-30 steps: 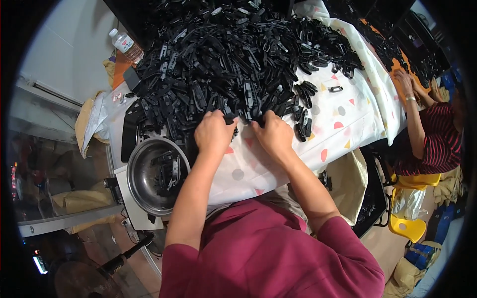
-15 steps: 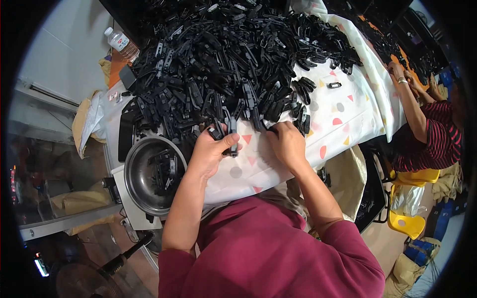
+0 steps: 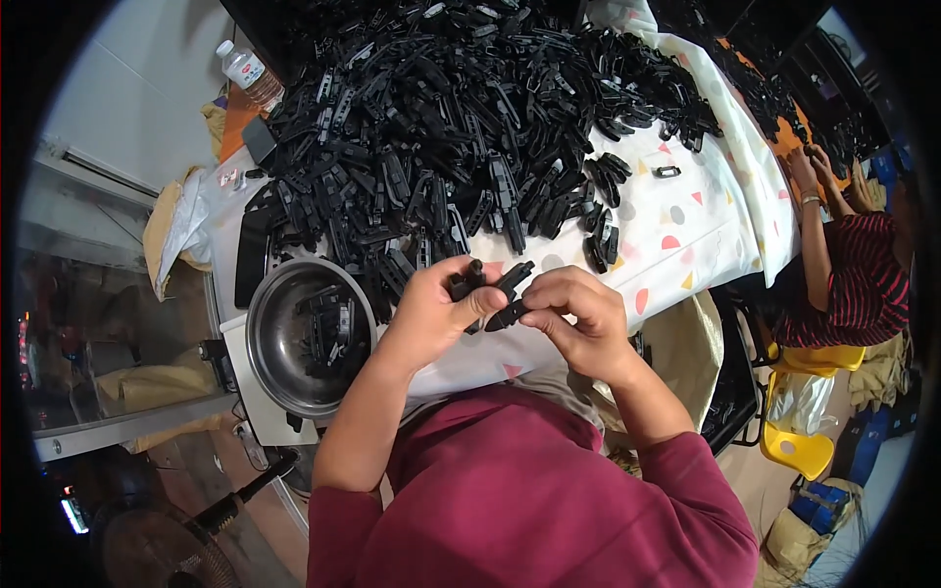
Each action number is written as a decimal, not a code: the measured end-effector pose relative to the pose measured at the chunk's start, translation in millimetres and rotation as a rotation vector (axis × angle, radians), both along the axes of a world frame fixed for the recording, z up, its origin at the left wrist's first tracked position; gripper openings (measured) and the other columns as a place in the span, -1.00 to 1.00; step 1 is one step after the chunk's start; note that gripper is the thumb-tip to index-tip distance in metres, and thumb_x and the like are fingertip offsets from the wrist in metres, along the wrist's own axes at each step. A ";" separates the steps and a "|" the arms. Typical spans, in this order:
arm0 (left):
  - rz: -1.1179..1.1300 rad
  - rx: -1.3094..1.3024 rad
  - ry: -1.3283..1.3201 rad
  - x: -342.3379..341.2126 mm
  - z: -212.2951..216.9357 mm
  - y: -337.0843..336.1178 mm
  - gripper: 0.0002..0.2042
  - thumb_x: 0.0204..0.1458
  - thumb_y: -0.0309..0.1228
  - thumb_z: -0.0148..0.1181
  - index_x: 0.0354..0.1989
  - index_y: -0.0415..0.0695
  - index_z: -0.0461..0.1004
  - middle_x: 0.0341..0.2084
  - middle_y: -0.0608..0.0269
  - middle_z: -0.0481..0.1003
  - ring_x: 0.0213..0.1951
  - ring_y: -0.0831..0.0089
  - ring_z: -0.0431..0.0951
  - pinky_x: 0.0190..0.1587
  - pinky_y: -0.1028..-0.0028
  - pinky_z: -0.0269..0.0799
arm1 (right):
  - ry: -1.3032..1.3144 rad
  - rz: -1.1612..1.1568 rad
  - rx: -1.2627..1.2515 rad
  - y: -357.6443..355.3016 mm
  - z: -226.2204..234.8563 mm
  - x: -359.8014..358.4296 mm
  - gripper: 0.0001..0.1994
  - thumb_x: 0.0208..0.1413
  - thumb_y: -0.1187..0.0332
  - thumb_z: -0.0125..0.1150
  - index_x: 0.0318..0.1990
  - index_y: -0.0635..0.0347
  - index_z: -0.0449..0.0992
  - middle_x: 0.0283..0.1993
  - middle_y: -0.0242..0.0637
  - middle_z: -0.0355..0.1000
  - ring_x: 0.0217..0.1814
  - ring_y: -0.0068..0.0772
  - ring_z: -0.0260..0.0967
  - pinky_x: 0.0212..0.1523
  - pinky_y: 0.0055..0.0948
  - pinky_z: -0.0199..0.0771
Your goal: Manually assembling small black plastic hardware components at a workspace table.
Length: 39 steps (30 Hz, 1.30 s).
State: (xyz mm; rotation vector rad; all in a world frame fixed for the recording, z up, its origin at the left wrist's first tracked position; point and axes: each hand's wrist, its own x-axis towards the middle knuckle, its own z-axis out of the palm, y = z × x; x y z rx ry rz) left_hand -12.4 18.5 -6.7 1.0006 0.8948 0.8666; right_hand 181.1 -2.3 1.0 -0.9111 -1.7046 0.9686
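While working just right of the steel bowl, holds a small cluster of slim black parts up in front of the chest. Grips the cluster in the left hand, with thumb pressed across and fingers curled behind. Pinches one dark piece between closed thumb and forefinger of the right hand. Seems to be at the step of handling pieces singly; cannot tell whether joining or parting them. Calls, by judgement, for a firm left hold and a light, exact right pinch, without letting neighbours slip. Inside the bowl, shows more loose parts. Beyond and right of it, spreads into a big black heap on a patterned cloth; far right, ends with a co-worker.
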 end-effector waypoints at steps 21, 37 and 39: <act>-0.055 0.860 0.674 4.3 21.7 -12.9 -0.55 -0.35 -0.26 0.42 -0.29 -0.19 0.39 -0.47 0.11 0.48 -0.43 0.19 0.51 -0.37 0.37 0.41 | -0.108 -0.122 0.340 -5.9 -2.2 3.1 -0.78 -0.20 0.58 0.32 -0.34 0.30 0.45 -0.28 -0.18 0.40 -0.32 -0.38 0.41 -0.33 -0.51 0.42; 0.428 0.448 1.713 -85.0 17.4 -57.8 -0.61 -0.21 -0.34 0.28 -0.15 -0.13 0.40 -0.35 0.18 0.48 -0.26 0.19 0.45 -0.24 0.28 0.36 | -0.929 -0.598 -0.066 26.6 -74.3 57.3 -0.64 -0.17 0.44 0.19 -0.12 0.25 0.39 -0.22 -0.07 0.33 -0.20 0.01 0.32 -0.21 -0.23 0.35; 0.391 0.582 1.738 -77.4 14.9 -50.2 -0.65 -0.23 -0.36 0.27 -0.19 -0.13 0.43 -0.32 0.20 0.47 -0.23 0.22 0.43 -0.23 0.29 0.35 | -0.911 -0.603 -0.093 31.1 -76.0 49.1 -0.66 -0.15 0.44 0.19 -0.14 0.25 0.40 -0.24 -0.06 0.33 -0.21 0.03 0.32 -0.22 -0.22 0.35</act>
